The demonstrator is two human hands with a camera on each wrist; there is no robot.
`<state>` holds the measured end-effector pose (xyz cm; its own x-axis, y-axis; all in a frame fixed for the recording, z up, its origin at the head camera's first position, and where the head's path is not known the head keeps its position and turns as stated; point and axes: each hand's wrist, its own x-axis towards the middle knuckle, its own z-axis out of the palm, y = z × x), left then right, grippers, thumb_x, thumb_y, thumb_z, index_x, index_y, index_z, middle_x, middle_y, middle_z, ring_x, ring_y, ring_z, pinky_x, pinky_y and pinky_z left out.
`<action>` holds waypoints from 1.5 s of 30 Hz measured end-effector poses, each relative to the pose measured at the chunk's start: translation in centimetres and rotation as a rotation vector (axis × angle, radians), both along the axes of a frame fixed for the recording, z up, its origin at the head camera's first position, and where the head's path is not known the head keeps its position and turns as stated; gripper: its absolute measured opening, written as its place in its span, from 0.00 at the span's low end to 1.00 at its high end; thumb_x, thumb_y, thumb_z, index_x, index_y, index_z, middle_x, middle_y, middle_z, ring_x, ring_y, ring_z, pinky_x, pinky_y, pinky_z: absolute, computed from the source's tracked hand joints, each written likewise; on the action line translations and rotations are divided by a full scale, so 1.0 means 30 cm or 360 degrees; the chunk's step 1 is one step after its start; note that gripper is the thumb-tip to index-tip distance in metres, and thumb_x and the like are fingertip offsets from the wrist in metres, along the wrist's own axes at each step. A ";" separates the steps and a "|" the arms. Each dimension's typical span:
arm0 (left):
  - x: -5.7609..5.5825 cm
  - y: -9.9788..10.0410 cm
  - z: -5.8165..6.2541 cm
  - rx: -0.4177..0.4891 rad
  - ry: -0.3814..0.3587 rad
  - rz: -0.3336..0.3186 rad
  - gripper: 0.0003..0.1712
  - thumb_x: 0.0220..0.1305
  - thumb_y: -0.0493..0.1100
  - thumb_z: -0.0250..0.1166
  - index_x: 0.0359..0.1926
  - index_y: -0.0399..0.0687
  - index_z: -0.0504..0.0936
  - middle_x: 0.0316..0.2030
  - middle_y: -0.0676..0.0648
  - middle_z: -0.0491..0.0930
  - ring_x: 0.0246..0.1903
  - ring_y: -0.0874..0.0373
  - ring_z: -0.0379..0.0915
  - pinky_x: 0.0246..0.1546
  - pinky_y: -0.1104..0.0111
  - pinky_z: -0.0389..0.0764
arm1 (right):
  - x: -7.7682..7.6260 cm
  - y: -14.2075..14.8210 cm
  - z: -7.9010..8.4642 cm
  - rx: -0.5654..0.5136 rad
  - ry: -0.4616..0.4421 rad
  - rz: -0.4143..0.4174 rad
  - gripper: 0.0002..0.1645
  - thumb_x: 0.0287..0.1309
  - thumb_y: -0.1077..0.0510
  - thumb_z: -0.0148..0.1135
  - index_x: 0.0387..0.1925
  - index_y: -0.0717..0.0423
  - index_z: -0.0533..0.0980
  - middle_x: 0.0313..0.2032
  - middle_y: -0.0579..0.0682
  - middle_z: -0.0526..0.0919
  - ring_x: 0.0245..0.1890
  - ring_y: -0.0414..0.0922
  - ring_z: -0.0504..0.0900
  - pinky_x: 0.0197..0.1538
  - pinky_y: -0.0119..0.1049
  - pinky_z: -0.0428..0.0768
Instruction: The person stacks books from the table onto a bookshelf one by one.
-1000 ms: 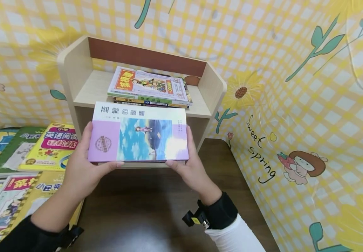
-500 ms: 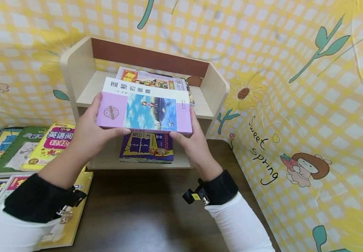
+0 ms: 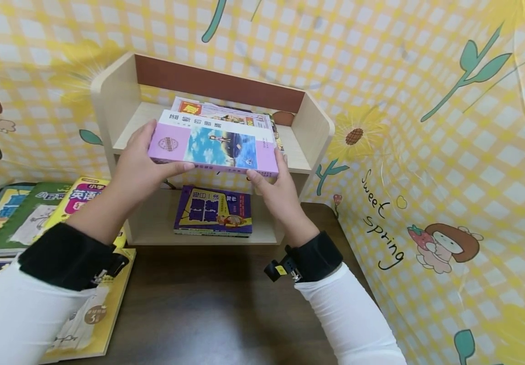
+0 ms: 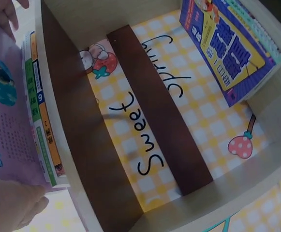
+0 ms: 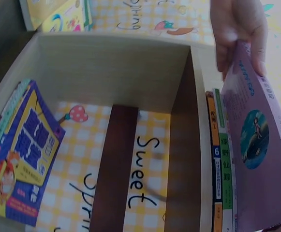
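A purple and white book (image 3: 221,144) with a blue sea picture is held level in front of the upper shelf, over the front of the stack there. My left hand (image 3: 137,159) grips its left end, thumb along the near edge. At the right end my right hand (image 3: 276,185) holds it the same way. Behind it, partly covered, lies a stack of books (image 3: 239,115) on the upper shelf. In the right wrist view the purple book's back (image 5: 256,140) faces down beside the stack's spines (image 5: 221,159).
The wooden bookshelf (image 3: 310,129) stands against a yellow checked cloth. On its lower shelf lies a purple and yellow book pile (image 3: 212,212). Several books (image 3: 30,218) lie on the dark table (image 3: 198,304) at the left, under my left forearm.
Both hands have raised the purple book and carried it forward to the upper shelf, where it now overlaps the stack. The lower shelf's books have come into view.
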<state>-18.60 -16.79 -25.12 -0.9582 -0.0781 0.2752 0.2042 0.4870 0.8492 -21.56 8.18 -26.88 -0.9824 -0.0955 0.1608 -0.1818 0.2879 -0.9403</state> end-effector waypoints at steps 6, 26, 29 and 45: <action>-0.038 0.018 0.026 -0.0125 0.0026 0.0007 0.59 0.56 0.57 0.70 0.76 0.44 0.43 0.68 0.34 0.56 0.64 0.39 0.56 0.65 0.44 0.58 | -0.035 0.001 0.037 0.0166 0.0083 -0.0086 0.50 0.61 0.45 0.63 0.76 0.49 0.47 0.76 0.52 0.41 0.76 0.46 0.34 0.75 0.46 0.40; -0.172 0.014 0.055 -0.0397 -0.0015 -0.0037 0.54 0.63 0.57 0.64 0.75 0.35 0.44 0.73 0.33 0.46 0.70 0.36 0.46 0.70 0.46 0.50 | -0.144 -0.005 0.085 0.0432 0.0063 -0.0129 0.47 0.63 0.43 0.60 0.75 0.51 0.50 0.75 0.50 0.49 0.75 0.42 0.37 0.74 0.38 0.43; -0.179 0.014 0.055 -0.0413 -0.0026 -0.0049 0.53 0.64 0.57 0.62 0.75 0.35 0.43 0.74 0.34 0.45 0.70 0.36 0.47 0.70 0.47 0.51 | -0.150 -0.005 0.087 0.0454 0.0065 -0.0135 0.47 0.63 0.43 0.60 0.75 0.51 0.50 0.75 0.51 0.48 0.75 0.43 0.37 0.75 0.39 0.43; -0.221 0.005 0.061 -0.0411 -0.0069 -0.0060 0.54 0.65 0.58 0.61 0.75 0.37 0.40 0.75 0.36 0.40 0.72 0.39 0.42 0.71 0.49 0.47 | -0.187 -0.010 0.092 0.0459 0.0065 -0.0158 0.45 0.63 0.44 0.60 0.75 0.49 0.52 0.75 0.52 0.47 0.76 0.44 0.38 0.74 0.40 0.45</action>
<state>-25.22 -16.64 -23.29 -0.9704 0.0257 0.2400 0.1926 0.6817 0.7059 -27.16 7.87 -24.13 -0.9825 -0.0467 0.1804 -0.1753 0.5602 -0.8096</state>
